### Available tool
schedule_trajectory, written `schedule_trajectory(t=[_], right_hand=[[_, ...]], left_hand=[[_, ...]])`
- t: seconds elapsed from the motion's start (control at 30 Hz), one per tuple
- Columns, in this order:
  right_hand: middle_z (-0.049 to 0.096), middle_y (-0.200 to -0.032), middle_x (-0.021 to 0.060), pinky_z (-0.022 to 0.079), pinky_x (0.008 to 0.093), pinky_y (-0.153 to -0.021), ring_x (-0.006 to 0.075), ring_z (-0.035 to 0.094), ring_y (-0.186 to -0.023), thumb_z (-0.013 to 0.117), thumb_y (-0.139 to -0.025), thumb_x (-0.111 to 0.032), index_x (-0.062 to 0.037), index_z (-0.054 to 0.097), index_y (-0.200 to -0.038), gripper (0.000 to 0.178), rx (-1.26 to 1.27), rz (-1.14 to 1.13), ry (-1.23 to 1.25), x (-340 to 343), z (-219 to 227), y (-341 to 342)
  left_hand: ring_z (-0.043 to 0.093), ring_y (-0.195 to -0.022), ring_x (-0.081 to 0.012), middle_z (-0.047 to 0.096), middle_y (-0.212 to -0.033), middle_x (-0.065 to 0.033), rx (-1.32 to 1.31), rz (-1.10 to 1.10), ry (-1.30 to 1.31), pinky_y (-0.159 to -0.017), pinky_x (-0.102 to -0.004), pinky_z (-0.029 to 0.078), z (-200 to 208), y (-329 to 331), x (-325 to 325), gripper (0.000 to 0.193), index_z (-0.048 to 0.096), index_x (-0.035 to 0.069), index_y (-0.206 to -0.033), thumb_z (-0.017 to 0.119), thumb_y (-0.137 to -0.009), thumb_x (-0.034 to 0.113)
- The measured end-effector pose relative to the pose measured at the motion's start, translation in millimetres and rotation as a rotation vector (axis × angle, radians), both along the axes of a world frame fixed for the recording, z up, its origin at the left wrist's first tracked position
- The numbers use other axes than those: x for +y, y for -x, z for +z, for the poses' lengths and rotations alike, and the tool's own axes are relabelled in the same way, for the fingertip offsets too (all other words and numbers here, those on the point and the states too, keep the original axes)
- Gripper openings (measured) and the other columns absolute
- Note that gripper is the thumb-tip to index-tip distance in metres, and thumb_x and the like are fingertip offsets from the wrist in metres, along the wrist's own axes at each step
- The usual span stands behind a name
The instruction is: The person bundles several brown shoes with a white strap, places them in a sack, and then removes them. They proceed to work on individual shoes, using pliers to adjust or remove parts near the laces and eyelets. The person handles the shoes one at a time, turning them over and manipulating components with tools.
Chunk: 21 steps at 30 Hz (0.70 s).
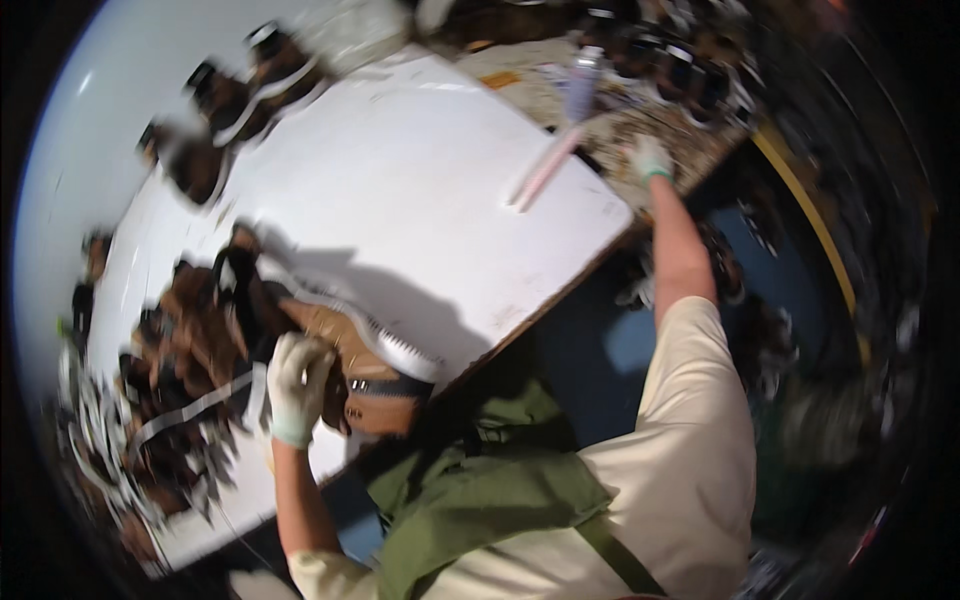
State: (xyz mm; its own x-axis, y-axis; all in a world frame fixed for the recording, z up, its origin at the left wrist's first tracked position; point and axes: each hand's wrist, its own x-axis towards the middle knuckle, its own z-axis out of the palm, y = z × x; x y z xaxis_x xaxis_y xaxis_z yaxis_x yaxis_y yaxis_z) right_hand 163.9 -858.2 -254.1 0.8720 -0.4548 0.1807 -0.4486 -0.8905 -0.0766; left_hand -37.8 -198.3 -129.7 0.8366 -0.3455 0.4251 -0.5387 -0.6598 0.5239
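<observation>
My left hand [300,385], in a white glove, closes on a brown and black boot [372,340] at the near edge of the white table. The boot lies tilted, with a white, dark-toothed sole edge along its upper side. Part of it is behind my fingers. My right arm stretches far out to the right. Its gloved right hand [651,160] reaches over a stained workbench [612,135]; motion blur hides how its fingers are set. A bottle [584,85] with a pale cap stands on that bench, left of and beyond this hand.
Several brown shoes [185,310] with pale strips crowd the table's left side. More shoes [275,65] line its far left edge. A pale pink strip [545,170] lies by the white table's [400,170] right corner. Dark shoes [690,75] sit at the bench's back.
</observation>
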Motion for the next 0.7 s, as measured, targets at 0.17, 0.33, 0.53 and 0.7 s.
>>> schedule_trajectory(t=[0.17,0.33,0.53,0.7], right_hand=[[0.062,-0.119,0.0233,0.045,0.049,-0.092,0.0384,0.059,-0.11,0.045,-0.093,-0.043,-0.0078,0.066,-0.115,0.047,0.222,0.008,-0.093,-60,-45,-34],[0.06,-0.123,0.0174,0.052,0.0492,-0.083,0.0373,0.062,-0.101,0.051,-0.095,-0.031,-0.0066,0.065,-0.113,0.034,0.194,0.033,0.277,-9,-38,-15],[0.068,-0.098,0.0248,0.053,0.0474,-0.076,0.0382,0.066,-0.084,0.053,-0.093,-0.025,-0.0019,0.068,-0.096,0.027,0.238,0.1,0.298,-30,-32,15],[0.069,-0.091,0.0114,0.05,0.0321,-0.063,0.0191,0.06,-0.067,0.053,-0.093,-0.018,0.0027,0.065,-0.111,0.03,-0.449,0.127,-0.915,29,39,39]], left_hand=[[0.057,-0.081,-0.0186,0.058,-0.088,-0.009,0.183,0.096,0.309,-0.074,-0.0287,0.046,6,0,5,0.008,0.063,-0.002,-0.09,0.064,-0.087,0.006],[0.056,-0.084,-0.0075,0.061,-0.093,-0.0033,0.372,0.341,0.579,-0.075,-0.0223,0.046,14,30,7,0.014,0.066,-0.004,-0.096,0.062,-0.091,0.008],[0.062,-0.082,-0.0148,0.062,-0.094,-0.0075,0.218,0.264,0.398,-0.075,-0.0268,0.05,3,40,4,0.014,0.067,-0.001,-0.097,0.066,-0.085,0.006],[0.064,-0.085,-0.0253,0.061,-0.097,-0.0107,0.097,0.173,0.285,-0.074,-0.0314,0.052,6,28,4,0.024,0.064,0.004,-0.106,0.069,-0.083,0.007]])
